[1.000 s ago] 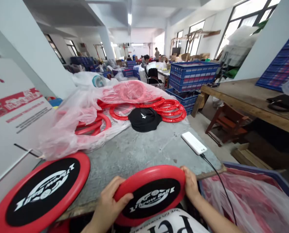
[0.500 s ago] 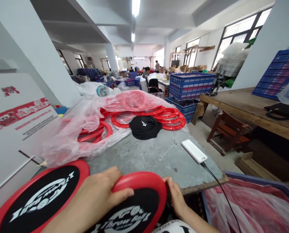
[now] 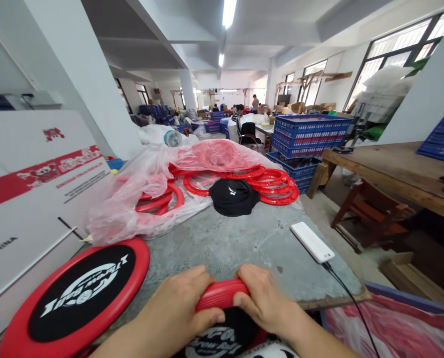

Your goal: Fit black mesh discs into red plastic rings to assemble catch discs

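Both hands grip the top of a red-rimmed throw-ball disc [image 3: 222, 294], which stands tilted at the table's near edge. My left hand [image 3: 182, 298] wraps over the rim's left part, thumb on the near face. Close beside it, my right hand [image 3: 261, 298] is closed on the right part of the same rim. Black fabric with white lettering fills the disc; its lower part is hidden by my arms and the frame edge. Another such disc [image 3: 83, 293] lies flat on the left of the table. Farther back sits a black fabric piece [image 3: 234, 198] with a white print.
Loose red rings [image 3: 277, 191] and a plastic bag [image 3: 121, 214] of rings lie across the table [image 3: 207, 238]. A white power bank [image 3: 312, 242] trails a cable off the right edge. A carton [image 3: 39, 199] stands left; blue crates [image 3: 307, 134] are stacked beyond.
My right hand has come up from the disc's right side onto its top rim, nearer my left hand. The disc has tipped more edge-on. The view has turned slightly left.
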Tool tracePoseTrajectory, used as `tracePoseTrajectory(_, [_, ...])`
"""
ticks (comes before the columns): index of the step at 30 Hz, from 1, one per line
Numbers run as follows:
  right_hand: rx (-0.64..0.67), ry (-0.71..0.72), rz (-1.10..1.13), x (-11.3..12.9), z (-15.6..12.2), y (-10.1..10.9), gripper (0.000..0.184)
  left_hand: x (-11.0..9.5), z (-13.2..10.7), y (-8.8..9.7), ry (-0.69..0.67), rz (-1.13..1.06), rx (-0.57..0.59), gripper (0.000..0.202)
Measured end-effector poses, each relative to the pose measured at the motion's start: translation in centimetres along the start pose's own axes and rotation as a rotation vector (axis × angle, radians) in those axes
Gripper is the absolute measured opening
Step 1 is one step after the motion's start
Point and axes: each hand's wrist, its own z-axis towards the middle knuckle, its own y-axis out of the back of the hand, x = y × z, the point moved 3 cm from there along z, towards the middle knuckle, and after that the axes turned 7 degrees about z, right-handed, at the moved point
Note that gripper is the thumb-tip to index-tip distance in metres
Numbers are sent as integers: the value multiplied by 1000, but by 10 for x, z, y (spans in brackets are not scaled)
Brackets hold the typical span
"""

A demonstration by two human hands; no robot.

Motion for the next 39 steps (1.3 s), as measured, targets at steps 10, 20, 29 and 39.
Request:
tracePoseTrajectory(10, [-131, 13, -9, -19, -30, 1, 66, 14, -16, -30, -170, -7, -296, 33])
tracePoseTrajectory(20, [-270, -1, 74, -37, -49, 9, 59, 6, -13, -29, -161, -127, -197, 36])
tracePoseTrajectory(29, [-264, -115, 203, -51, -72, 17, 63, 21, -33, -62, -204, -174, -497, 40])
tracePoseTrajectory(39, [-3, 168, -220, 16, -13, 38, 68, -17, -20, -31, -257, 41, -368, 32])
